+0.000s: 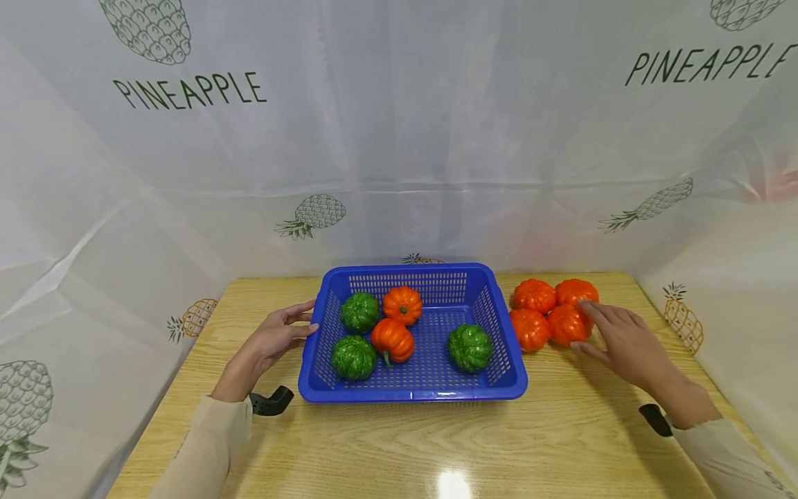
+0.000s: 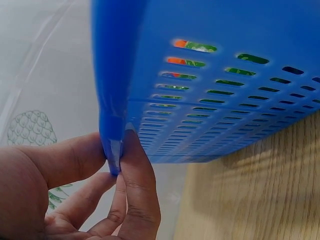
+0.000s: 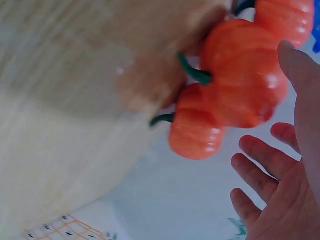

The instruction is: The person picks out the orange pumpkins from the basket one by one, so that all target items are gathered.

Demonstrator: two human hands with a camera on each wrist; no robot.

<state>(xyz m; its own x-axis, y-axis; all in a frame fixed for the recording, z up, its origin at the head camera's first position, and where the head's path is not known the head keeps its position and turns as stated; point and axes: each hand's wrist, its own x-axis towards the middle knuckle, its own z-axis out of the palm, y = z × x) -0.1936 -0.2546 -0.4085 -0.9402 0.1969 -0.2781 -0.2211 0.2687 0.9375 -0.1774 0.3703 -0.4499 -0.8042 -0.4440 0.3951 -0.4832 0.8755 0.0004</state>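
Note:
A blue plastic basket (image 1: 411, 396) with slotted walls stands mid-table. My left hand (image 1: 277, 336) pinches its left rim between thumb and fingers, as the left wrist view shows up close. Inside lie green pumpkins (image 1: 470, 348), two at left and one at right, and two orange pumpkins (image 1: 393, 340) near the left. Right of the basket, several orange pumpkins (image 1: 530, 329) sit in a cluster. My right hand (image 1: 626, 343) is at the near right pumpkin (image 1: 569, 325) of that cluster, fingers spread; in the right wrist view its thumb overlaps a pumpkin (image 3: 245, 75), and contact is unclear.
The wooden table (image 1: 399, 443) meets a white sheet (image 1: 399, 138) printed with pineapples at the back and both sides. The basket's right wall stands close beside the pumpkin cluster.

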